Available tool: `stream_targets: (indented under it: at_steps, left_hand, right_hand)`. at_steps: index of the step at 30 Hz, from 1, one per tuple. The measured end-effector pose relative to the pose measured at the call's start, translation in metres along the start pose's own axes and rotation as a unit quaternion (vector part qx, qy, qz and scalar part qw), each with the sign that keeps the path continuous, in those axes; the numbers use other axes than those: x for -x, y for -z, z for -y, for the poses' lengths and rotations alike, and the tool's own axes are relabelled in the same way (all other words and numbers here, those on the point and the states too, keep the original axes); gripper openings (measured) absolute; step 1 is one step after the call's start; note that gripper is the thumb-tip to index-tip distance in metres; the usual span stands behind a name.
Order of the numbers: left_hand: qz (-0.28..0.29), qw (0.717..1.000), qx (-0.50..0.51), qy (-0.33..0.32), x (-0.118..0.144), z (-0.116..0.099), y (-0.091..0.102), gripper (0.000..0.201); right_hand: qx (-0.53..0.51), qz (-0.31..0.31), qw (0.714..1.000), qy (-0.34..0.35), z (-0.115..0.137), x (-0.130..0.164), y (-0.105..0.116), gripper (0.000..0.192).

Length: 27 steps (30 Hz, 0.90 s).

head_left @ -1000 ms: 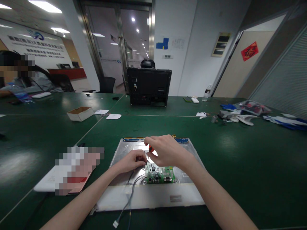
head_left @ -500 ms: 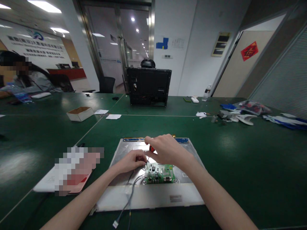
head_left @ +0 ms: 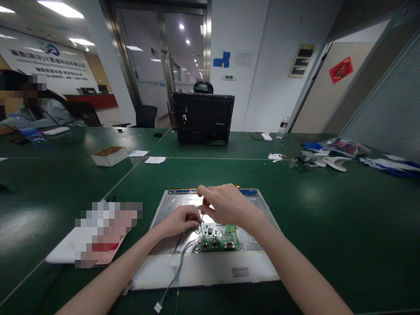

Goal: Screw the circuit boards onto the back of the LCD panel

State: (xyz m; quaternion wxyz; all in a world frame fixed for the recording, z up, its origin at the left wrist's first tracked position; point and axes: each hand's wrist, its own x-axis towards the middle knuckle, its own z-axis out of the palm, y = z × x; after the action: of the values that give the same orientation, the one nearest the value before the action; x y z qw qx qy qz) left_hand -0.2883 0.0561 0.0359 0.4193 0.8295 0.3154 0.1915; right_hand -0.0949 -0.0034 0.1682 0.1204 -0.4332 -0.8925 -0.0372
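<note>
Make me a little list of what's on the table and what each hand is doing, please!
right hand: grips a screwdriver with a red handle, tip down at the top left corner of the board
left hand: pinches close to the screwdriver tip; what it pinches is too small to tell
circuit board: green, lying on the metal panel
cables: run from the board off the panel's near edge
table: dark green
cardboard box: far left
black monitor back: upright, far side

One cam only, on my head, looking fwd and down across the green table. My hands sit close at 6 o'clock, black monitor far off at 12. No 2nd view to overlap.
</note>
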Motion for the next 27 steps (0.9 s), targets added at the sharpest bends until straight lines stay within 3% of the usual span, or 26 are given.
stream_targets:
  at_steps: [14, 27]
  left_hand:
    - [0.003, 1.000, -0.007, -0.002, -0.001, 0.002, 0.000, 0.010]
    - [0.000, 1.000, -0.007, 0.008, 0.000, -0.007, 0.002, 0.013]
  right_hand:
    - [-0.020, 0.014, 0.999, 0.032, 0.003, 0.004, 0.006, 0.020]
    - [0.010, 0.010, 1.000, 0.003, 0.000, -0.001, 0.001, 0.013]
